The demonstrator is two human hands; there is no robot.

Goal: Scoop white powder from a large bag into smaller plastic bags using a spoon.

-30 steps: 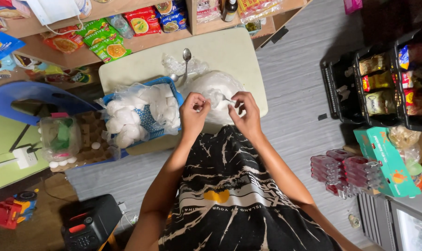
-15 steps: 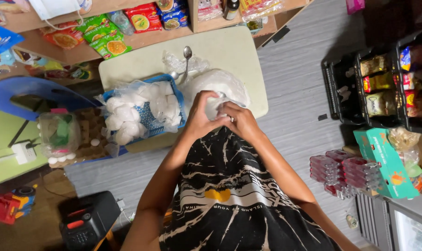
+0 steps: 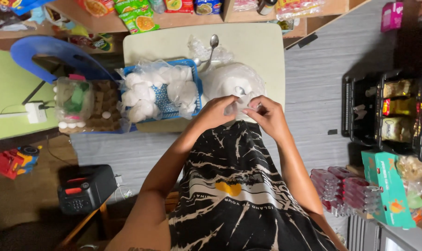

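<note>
Both hands pinched shut on one small clear bag (image 3: 241, 104) — left hand (image 3: 215, 113), right hand (image 3: 267, 116) — blue basket (image 3: 197, 88) just beyond the left.

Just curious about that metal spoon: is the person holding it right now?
No, the spoon lies on the table past the big white bag, while both hands pinch a small clear bag.

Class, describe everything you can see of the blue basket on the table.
The blue basket is a shallow rectangular tray of perforated plastic, lying flat on the pale table, left of the large white bag. It is filled with small clear bags of white powder, some spilling over its rim. Neither hand touches it; the left hand is nearest.
</note>
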